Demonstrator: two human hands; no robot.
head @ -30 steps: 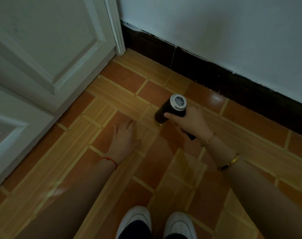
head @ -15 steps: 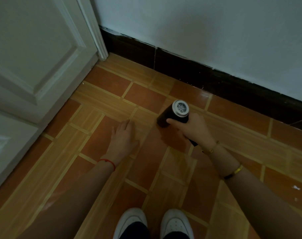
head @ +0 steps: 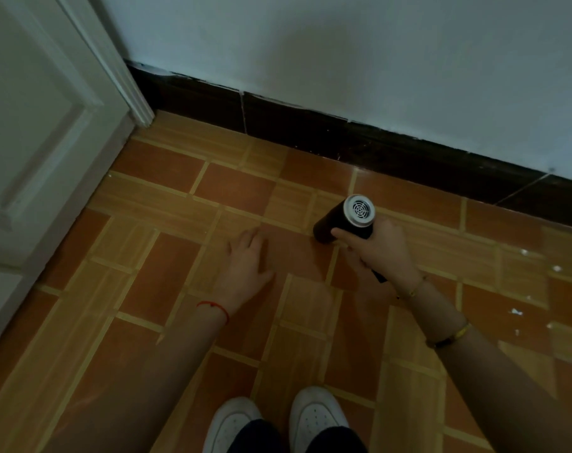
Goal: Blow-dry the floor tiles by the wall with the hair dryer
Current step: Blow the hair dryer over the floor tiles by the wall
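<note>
- Your head camera looks forward and steeply down from above your left hand (head: pixel 245 266) and right hand (head: pixel 381 253).
- Close range: wall (head: pixel 343 60) beyond the hands, your shoes (head: pixel 317 416) nearer than them.

Left hand (head: pixel 246 267) flat, right hand (head: pixel 382 254) curled.

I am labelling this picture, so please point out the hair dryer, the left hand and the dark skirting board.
hair dryer (head: pixel 330 223), head view, its black barrel
left hand (head: pixel 245 266), head view, back of the hand
skirting board (head: pixel 311 132), head view, its dark face
</note>
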